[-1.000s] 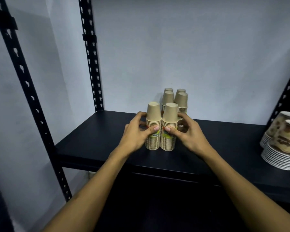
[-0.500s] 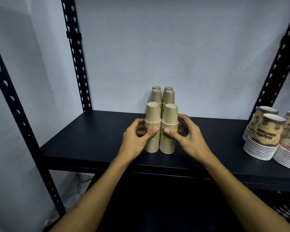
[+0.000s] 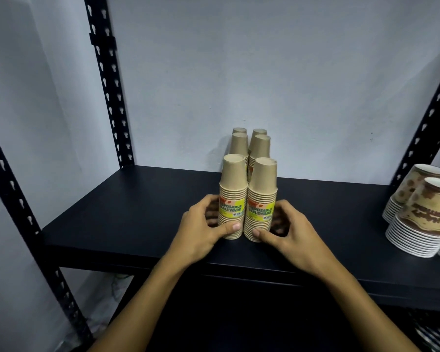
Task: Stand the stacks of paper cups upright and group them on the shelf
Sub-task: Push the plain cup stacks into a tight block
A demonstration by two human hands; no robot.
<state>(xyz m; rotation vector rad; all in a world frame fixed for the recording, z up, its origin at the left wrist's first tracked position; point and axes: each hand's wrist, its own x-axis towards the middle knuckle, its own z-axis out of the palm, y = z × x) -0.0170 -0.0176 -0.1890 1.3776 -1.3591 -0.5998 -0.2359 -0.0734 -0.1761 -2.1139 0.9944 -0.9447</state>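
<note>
Slid lower, left hand (image 3: 201, 231) grips left stack (image 3: 233, 189), right hand (image 3: 294, 233) right stack (image 3: 262, 191), both labelled "DISPOSABLE TABLEWARE".

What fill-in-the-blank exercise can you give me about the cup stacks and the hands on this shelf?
1. The brown cup stacks stand upright in two columns, ___ stacks in all.
2. The yellow labels read DISPOSABLE ___.
3. The right hand holds the front right stack; the left hand holds the front ___ one.
4. The patterned cups sit at the ___ end of the shelf.

Missing words: six; TABLEWARE; left; right.
</note>
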